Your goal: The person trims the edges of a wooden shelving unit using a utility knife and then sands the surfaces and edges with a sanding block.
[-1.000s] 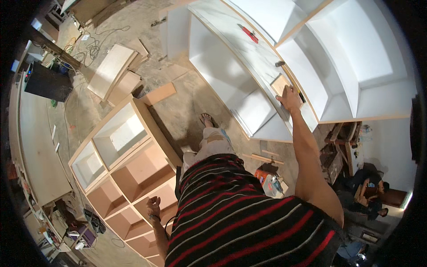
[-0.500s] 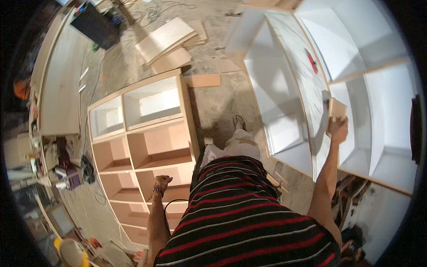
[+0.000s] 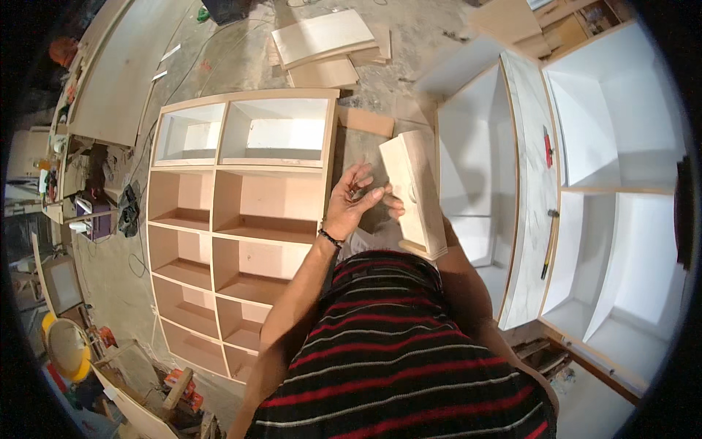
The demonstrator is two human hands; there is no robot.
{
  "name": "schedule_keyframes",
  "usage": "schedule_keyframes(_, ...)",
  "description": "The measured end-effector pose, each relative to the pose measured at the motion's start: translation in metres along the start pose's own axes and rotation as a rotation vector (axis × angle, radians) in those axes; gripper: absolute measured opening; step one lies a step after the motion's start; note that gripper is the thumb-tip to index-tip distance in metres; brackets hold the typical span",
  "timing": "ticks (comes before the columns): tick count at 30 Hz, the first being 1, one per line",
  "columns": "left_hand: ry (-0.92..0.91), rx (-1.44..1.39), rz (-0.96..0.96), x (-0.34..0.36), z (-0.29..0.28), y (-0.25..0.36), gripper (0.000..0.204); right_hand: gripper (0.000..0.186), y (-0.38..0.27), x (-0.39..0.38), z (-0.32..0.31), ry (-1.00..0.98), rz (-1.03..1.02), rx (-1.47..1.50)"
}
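In front of my striped shirt, my right hand (image 3: pixel 396 205) grips a pale wooden piece (image 3: pixel 409 183), most of the hand hidden behind it. The piece is long, tilted, with a shallow notch on its face. My left hand (image 3: pixel 353 199) is just left of it, fingers apart and slightly curled, the thumb close to my right fingertips; whether they touch I cannot tell. To the right is a marble-patterned panel (image 3: pixel 523 256) on a white cabinet (image 3: pixel 468 186), carrying a red tool (image 3: pixel 548 150) and a long yellow-and-black tool (image 3: pixel 548 245).
A wooden shelf unit with several cubbies (image 3: pixel 216 197) lies on the left. Stacked boards (image 3: pixel 322 36) are on the dusty floor beyond. A long pale panel (image 3: pixel 124 66) and clutter line the far left. White cubby cabinets (image 3: pixel 607 124) fill the right side.
My right hand lifted the wooden piece off the marble-patterned panel and brought it before my torso. My left hand rose toward it from beside the shelf unit. The view has turned.
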State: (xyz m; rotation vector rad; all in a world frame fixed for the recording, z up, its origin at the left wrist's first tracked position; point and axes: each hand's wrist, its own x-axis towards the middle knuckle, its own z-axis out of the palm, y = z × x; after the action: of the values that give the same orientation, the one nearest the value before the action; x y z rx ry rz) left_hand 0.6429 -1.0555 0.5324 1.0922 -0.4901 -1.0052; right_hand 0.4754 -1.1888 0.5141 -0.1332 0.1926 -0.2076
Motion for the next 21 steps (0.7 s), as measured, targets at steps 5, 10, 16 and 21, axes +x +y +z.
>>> schedule_keyframes(5,0.139,-0.19,-0.114,0.002,-0.017,0.01,0.037,0.066,0.038,0.027,0.045,0.011,0.15,0.113)
schedule_keyframes(10,0.274,-0.426,-0.022,-0.005,-0.029,-0.009,0.023,0.066,0.026,0.011,0.021,0.332,0.216,-0.393)
schedule_keyframes(16,0.397,-0.244,0.046,0.014,-0.025,-0.048,0.011,0.064,-0.009,-0.034,0.041,0.495,-0.012,-1.005)
schedule_keyframes(21,0.12,0.025,-0.204,0.045,0.011,-0.061,0.03,0.047,-0.048,-0.078,0.011,0.749,-0.363,-1.303)
